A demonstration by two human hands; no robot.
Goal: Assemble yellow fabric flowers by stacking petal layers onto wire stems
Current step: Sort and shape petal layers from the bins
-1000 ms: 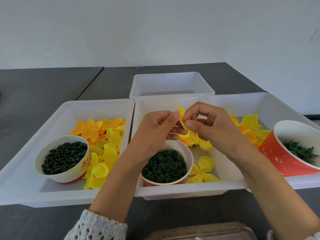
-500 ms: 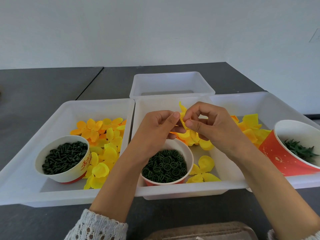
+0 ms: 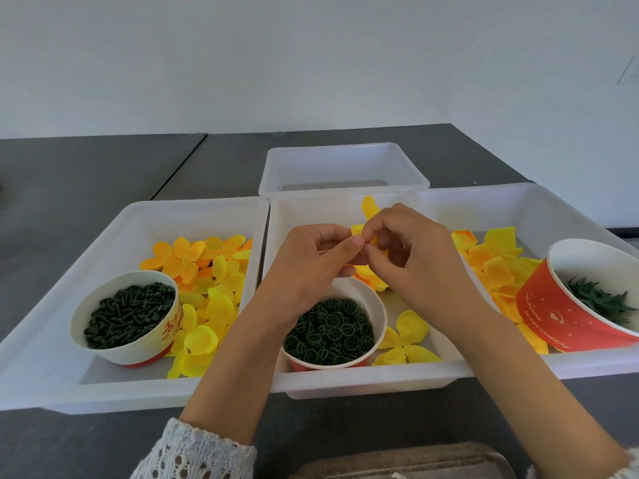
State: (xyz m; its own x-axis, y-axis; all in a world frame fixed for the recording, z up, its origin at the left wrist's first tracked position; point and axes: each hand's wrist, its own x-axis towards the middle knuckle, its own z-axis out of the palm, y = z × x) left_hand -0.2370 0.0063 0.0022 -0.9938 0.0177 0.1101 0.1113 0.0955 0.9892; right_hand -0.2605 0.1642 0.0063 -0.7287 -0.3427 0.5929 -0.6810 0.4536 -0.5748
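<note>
Over the middle white tray [image 3: 363,383], my left hand [image 3: 311,261] and my right hand [image 3: 411,257] meet and both pinch one yellow petal layer [image 3: 369,209]. Its upper petal sticks up above my right fingers, and more yellow shows below my hands. Whatever stem my left fingers hold is mostly hidden. Loose yellow petals [image 3: 406,335] lie on the tray floor at front right. Yellow and orange petals [image 3: 204,271] are heaped in the left tray [image 3: 103,395], and others [image 3: 494,261] in the right tray [image 3: 539,202].
A cup of dark green pins [image 3: 128,314] stands in the left tray. A cup of green rings [image 3: 332,331] sits under my hands. A red cup of green leaves [image 3: 594,295] leans in the right tray. A white tray [image 3: 342,167] stands behind on the dark table [image 3: 86,174].
My hands have closed together a little more on the petal layer, and the petal has shifted slightly between my fingers. The trays and cups have not moved.
</note>
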